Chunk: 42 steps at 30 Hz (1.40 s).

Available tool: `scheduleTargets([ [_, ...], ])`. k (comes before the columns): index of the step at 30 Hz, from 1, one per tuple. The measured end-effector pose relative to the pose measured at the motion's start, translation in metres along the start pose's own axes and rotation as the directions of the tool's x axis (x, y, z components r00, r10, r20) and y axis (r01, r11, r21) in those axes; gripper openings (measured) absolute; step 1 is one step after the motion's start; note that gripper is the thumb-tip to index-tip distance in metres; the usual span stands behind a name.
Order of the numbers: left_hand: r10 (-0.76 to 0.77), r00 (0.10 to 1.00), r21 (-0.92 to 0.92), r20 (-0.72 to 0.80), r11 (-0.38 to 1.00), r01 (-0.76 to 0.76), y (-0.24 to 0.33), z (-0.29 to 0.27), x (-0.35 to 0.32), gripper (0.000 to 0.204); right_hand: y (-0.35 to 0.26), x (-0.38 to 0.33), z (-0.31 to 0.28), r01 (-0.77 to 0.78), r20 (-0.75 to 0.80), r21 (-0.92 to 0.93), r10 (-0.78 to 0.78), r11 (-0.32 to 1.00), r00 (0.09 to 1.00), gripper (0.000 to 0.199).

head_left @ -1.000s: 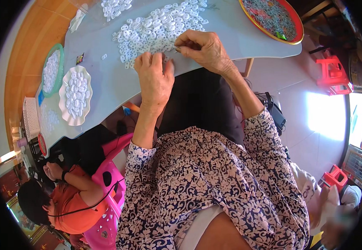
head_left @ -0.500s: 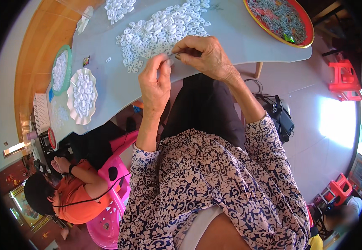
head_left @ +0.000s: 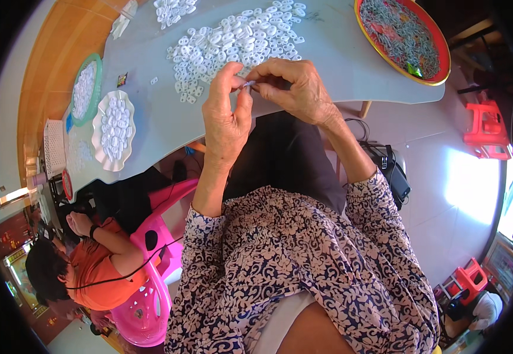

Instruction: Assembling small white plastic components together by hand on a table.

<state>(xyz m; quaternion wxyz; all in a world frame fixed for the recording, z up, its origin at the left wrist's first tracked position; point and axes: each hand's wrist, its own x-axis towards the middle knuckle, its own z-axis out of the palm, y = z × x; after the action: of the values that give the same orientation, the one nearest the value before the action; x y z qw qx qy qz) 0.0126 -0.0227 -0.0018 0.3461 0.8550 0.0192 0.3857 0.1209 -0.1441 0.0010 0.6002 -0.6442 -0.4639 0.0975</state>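
Note:
My left hand [head_left: 226, 121] is raised at the table's near edge, its thumb and index finger pinching a small white plastic piece [head_left: 248, 84]. From the right, my right hand [head_left: 298, 88] meets it with closed fingertips at the same piece. Whether the right fingertips hold a separate small part is too small to tell. Just beyond both hands spreads a pile of small white oval plastic pieces with holes [head_left: 233, 44]. At the far right of the table, a round red tray with a gold rim [head_left: 447, 65] holds many thin grey metal pieces [head_left: 395, 35].
A white scalloped dish [head_left: 98, 144] and a green basket [head_left: 96, 62], both full of white pieces, stand on the left of the grey table [head_left: 156, 138]. A person in orange [head_left: 112, 265] sits on a pink chair [head_left: 150, 321]. Red stools [head_left: 487, 127] are at right.
My left hand's fingers have spread a little and come up around the white piece, which now shows between the fingertips. The right hand has shifted slightly, staying close to the left.

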Motion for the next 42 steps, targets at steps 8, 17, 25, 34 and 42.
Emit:
scheduleTargets([
  [8,-0.401,0.913,-0.205,0.074,0.890,0.408,0.010,-0.008,0.003,0.032,0.000,-0.002,-0.004,-0.020,0.020,0.056,0.019,0.998,1.000,0.012],
  [17,-0.499,0.784,-0.393,0.369,0.681,0.618,0.002,-0.005,0.012,0.030,-0.003,-0.003,-0.007,-0.047,-0.021,0.289,0.055,0.956,0.998,0.010],
  [25,-0.507,0.824,-0.579,0.252,0.603,0.548,0.010,0.008,0.006,0.018,0.009,-0.002,0.000,-0.044,-0.168,0.282,0.094,0.958,0.981,0.009],
  [34,-0.536,0.804,-0.675,0.257,0.495,0.547,0.010,0.012,0.006,0.017,0.011,0.002,-0.005,-0.046,-0.110,0.282,0.080,0.958,0.991,0.007],
  [42,-0.517,0.824,-0.724,0.230,0.475,0.500,0.007,0.016,0.005,0.016,0.011,0.001,-0.004,-0.050,-0.083,0.424,0.093,0.904,0.992,0.007],
])
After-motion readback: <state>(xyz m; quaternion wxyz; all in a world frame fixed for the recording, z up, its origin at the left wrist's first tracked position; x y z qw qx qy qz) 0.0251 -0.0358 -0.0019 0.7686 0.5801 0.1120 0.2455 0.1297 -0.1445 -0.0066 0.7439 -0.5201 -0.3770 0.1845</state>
